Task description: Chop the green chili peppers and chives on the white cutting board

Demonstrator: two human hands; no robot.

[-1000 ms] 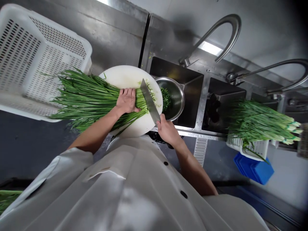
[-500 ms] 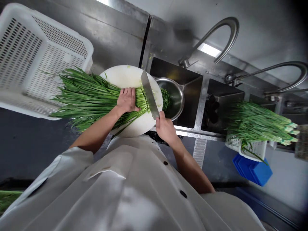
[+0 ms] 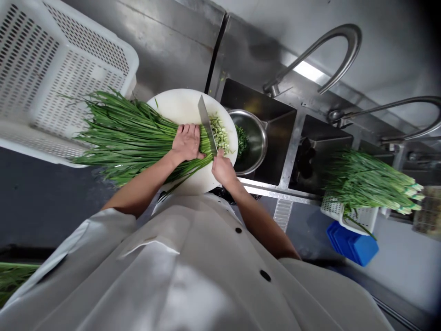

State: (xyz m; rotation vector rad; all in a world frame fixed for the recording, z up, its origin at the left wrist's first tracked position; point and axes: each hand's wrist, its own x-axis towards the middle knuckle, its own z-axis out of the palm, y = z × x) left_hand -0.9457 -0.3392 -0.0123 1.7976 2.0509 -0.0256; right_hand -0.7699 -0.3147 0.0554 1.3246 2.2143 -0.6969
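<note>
Clock taken from the middle of the chopping board, twelve pointing away from me. White round chopping board (image 3: 168,103) at the edge of the steel tabletop (image 3: 168,43), just before the sinks.

Long greens (image 3: 124,133) lie across the board: cut stalk ends toward three o'clock, leaves fanned out past the rim to nine, some tips over the edge of a white perforated basket (image 3: 98,71) at ten.

Left grip (image 3: 188,143): clasping the long greens from above, holding them down; fingertips toward twelve, thumb set apart toward four, near the blade. Right grip (image 3: 223,168), at four o'clock: clenched round the handle of a broad knife (image 3: 207,123). Blade slants across the stalks just beside my left thumb, tip toward eleven. Cannot tell whether its edge meets the board.

Short pale cut pieces (image 3: 220,131) scattered on the board at two to three, right of the blade. Beyond the rim, three o'clock: metal bowl (image 3: 257,142) inside the near sink (image 3: 279,138), finely chopped greens (image 3: 242,140) at its board side. Curved tap (image 3: 349,41) at two. Far out between three and four: tied greens (image 3: 375,179) on a small white basket (image 3: 363,218), blue containers (image 3: 358,247) below.
</note>
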